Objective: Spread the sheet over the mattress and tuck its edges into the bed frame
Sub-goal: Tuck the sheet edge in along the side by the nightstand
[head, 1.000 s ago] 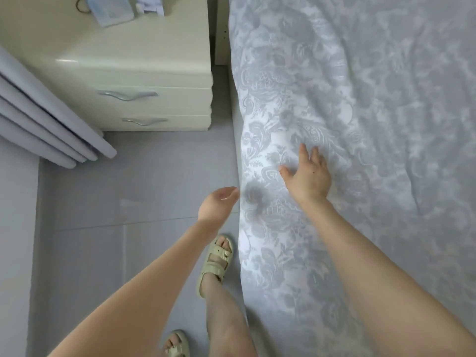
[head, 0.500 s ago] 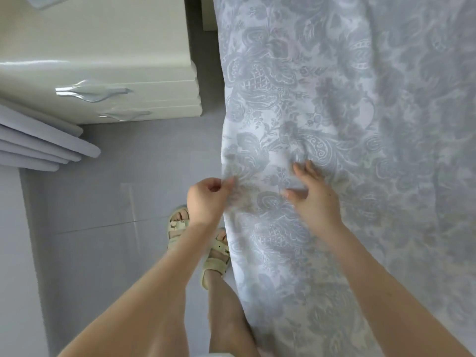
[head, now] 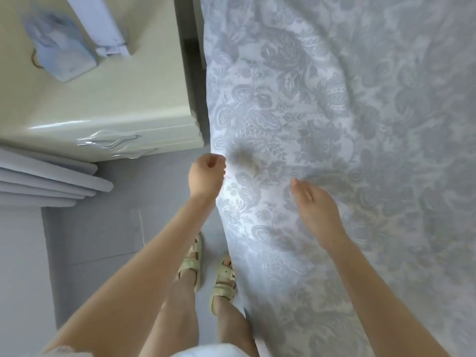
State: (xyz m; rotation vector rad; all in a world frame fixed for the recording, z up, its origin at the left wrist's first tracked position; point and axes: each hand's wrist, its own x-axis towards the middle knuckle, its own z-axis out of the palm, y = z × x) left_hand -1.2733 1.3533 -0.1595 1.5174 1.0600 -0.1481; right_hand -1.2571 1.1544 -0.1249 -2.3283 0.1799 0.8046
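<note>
- Pale grey floor point(head: 98, 240) on the left, softly lit.
- Glossy cream bedside cabinet point(head: 108, 99) above it, curved drawer handles point(head: 110, 141) glinting.
- Grey curtain folds point(head: 46, 181) just beside the cabinet.
- Blurry pale-blue item point(head: 60, 51) on top.

One patterned sheet point(head: 334, 99), two hands, the left hand point(head: 206, 176) and the right hand point(head: 315, 210), two sandals point(head: 223, 282), one nightstand point(head: 116, 99), two drawer handles point(head: 108, 141), one blue pouch point(head: 60, 54), one white box point(head: 99, 24) on its top.

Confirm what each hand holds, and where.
Left hand pinches the sheet at its hanging side edge; right hand lies on the sheet's top, grip unclear.
</note>
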